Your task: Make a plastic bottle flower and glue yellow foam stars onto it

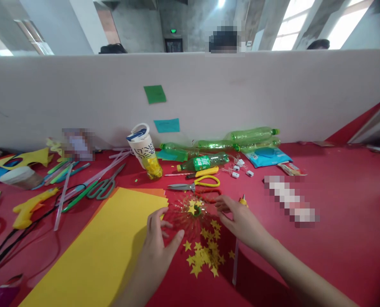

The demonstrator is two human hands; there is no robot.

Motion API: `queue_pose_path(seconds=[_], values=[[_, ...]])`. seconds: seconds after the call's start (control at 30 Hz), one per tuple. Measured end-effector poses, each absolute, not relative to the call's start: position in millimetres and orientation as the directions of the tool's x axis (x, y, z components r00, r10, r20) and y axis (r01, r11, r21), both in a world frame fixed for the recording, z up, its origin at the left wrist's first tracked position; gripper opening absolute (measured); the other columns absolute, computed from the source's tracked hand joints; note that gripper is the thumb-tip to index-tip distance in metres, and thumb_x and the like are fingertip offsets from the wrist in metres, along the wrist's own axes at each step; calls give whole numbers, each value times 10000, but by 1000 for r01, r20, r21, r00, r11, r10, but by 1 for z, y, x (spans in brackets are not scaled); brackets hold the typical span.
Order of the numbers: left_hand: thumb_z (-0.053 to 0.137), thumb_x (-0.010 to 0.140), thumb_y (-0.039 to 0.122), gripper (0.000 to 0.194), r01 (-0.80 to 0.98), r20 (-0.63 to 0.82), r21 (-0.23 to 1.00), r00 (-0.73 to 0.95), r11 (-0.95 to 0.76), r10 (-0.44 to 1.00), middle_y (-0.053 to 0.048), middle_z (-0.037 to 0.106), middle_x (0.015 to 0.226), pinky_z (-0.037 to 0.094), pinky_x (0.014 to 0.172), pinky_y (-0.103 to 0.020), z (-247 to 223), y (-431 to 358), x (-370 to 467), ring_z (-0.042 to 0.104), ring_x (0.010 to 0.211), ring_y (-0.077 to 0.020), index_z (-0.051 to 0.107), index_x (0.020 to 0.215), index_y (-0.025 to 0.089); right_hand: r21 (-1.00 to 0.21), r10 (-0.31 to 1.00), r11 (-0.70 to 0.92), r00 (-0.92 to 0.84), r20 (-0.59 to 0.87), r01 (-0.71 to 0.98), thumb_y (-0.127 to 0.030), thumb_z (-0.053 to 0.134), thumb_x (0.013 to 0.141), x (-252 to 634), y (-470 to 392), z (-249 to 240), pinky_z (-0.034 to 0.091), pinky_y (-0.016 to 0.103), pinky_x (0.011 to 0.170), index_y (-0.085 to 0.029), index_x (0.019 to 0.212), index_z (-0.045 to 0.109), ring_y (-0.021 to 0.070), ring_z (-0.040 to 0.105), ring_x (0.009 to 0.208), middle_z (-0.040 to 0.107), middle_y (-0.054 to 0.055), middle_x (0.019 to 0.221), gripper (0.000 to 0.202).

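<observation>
Working on red tabletop (337, 213), beside yellow sheet (106, 243). Clear spiky burst (190, 217), star glued at its centre, lies flat between both hands. Left hand (158, 243) fingers spread, tips at its left edge; right hand (241, 219) open, fingertips on its right rim. Looks like decorating stage; next calls for lifting one star from pile (205, 256).

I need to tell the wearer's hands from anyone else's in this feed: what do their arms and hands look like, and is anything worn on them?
Both are bare: the left hand and right hand show no gloves, and I can see no rings, watch or bracelet. The forearms are uncovered as far as the picture's lower edge, so no sleeves show. No markings or tape on either.
</observation>
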State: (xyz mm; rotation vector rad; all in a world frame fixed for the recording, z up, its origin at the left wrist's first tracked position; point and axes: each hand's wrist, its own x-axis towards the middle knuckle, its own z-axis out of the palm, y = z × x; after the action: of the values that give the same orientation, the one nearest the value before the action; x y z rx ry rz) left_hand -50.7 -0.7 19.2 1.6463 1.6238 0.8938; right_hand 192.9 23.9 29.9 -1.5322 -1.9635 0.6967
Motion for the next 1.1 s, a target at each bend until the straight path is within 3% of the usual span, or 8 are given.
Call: queue_pose_path(seconds=[0.1, 0.27, 0.4, 0.6, 0.83, 0.93, 1.03, 1.1], values=[[547, 803, 390, 518, 323, -137, 940, 46, 115, 989, -143, 470, 1261, 538, 775, -388, 14, -5, -46, 632, 910, -200, 308, 1239, 244, -706, 973, 217, -206, 103, 674, -132, 455, 824, 191, 23, 26, 518, 354, 733, -224, 1045, 506, 191, 657, 839, 667, 55, 933, 244], [558, 806, 363, 558, 148, -135, 981, 47, 127, 990, -151, 336, 1397, 500, 879, -387, 13, 5, -34, 590, 1044, -199, 260, 1269, 271, -710, 967, 238, -232, 108, 663, -128, 471, 825, 186, 19, 25, 508, 342, 749, -222, 1009, 530, 183, 649, 843, 667, 40, 926, 214], [570, 790, 330, 549, 163, -88, 983, 5, 86, 996, -157, 308, 1425, 483, 909, -384, 18, 20, -32, 583, 1062, -192, 282, 1251, 251, -692, 960, 261, -257, 112, 673, -133, 477, 829, 176, 8, 30, 499, 333, 751, -213, 996, 567, 191, 644, 847, 670, 45, 926, 205], [532, 811, 289, 443, 209, -83, 975, 26, 75, 996, -125, 420, 1373, 472, 921, -387, 23, 31, -36, 580, 1108, -199, 334, 1206, 257, -650, 948, 298, -299, 112, 699, -132, 493, 822, 161, -6, 31, 495, 331, 765, -190, 1060, 580, 217, 649, 879, 669, 85, 983, 260], [483, 854, 309, 373, 260, -4, 965, 44, -7, 999, -120, 416, 1394, 452, 949, -410, 14, 34, -41, 473, 1248, -229, 360, 1204, 275, -444, 898, 441, -390, 206, 780, -144, 458, 861, 160, -17, 40, 496, 321, 725, -181, 1096, 567, 220, 646, 846, 664, 84, 963, 261], [516, 835, 340, 467, 304, 6, 953, 21, -12, 1000, -142, 413, 1382, 432, 969, -418, 11, 28, -43, 420, 1286, -240, 333, 1255, 250, -461, 901, 424, -315, 297, 780, -169, 445, 881, 177, -8, 49, 490, 298, 674, -193, 1046, 575, 201, 643, 795, 660, 68, 931, 211], [543, 811, 383, 517, 396, 9, 918, -48, 11, 999, -147, 443, 1304, 461, 921, -431, 14, 18, -43, 512, 1179, -247, 332, 1257, 229, -511, 930, 330, -179, 321, 794, -166, 435, 879, 195, 12, 53, 494, 303, 644, -203, 1084, 565, 186, 640, 741, 646, 80, 1007, 246], [559, 798, 397, 536, 426, -2, 904, -64, 29, 998, -141, 440, 1282, 498, 853, -427, 18, 10, -40, 579, 1058, -236, 329, 1254, 234, -534, 939, 326, -201, 280, 781, -111, 432, 847, 200, 29, 51, 507, 307, 648, -210, 1174, 528, 182, 646, 763, 621, 93, 1110, 354]])
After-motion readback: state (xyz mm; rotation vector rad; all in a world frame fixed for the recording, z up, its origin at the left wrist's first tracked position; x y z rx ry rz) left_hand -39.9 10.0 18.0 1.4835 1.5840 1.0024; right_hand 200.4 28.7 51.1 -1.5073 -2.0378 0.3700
